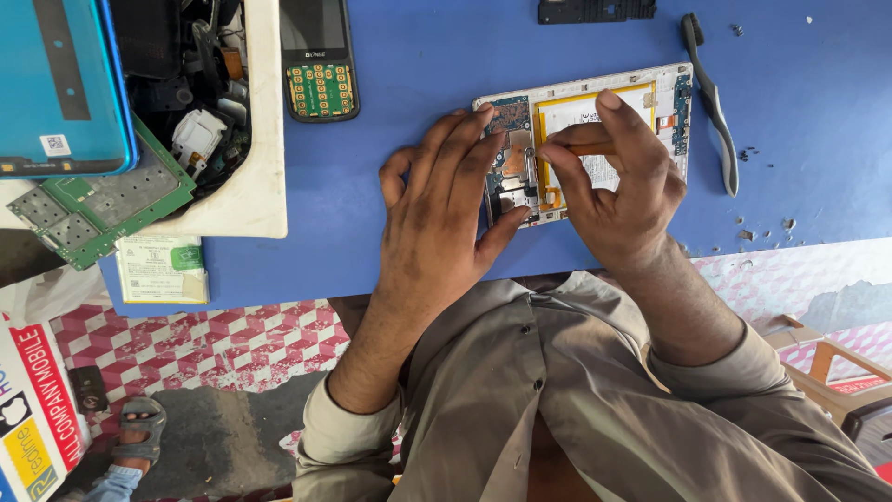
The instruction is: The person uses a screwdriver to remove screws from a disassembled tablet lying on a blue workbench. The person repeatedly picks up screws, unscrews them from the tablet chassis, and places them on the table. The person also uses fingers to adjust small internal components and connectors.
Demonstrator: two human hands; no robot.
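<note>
While your left hand (437, 209) pins opened phone (585, 139) flat, centre of blue table (418, 56), right hand (618, 181) pinches orange tool (595, 149) at board. Step: prying internals. Next: steady, light leverage.

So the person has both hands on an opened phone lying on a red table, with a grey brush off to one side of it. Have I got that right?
Nearly. The table is blue, not red, as the head view shows; the red is in the checked floor below. The rest holds: the left hand and right hand both rest on the opened phone, and the grey brush lies beside it.
</note>
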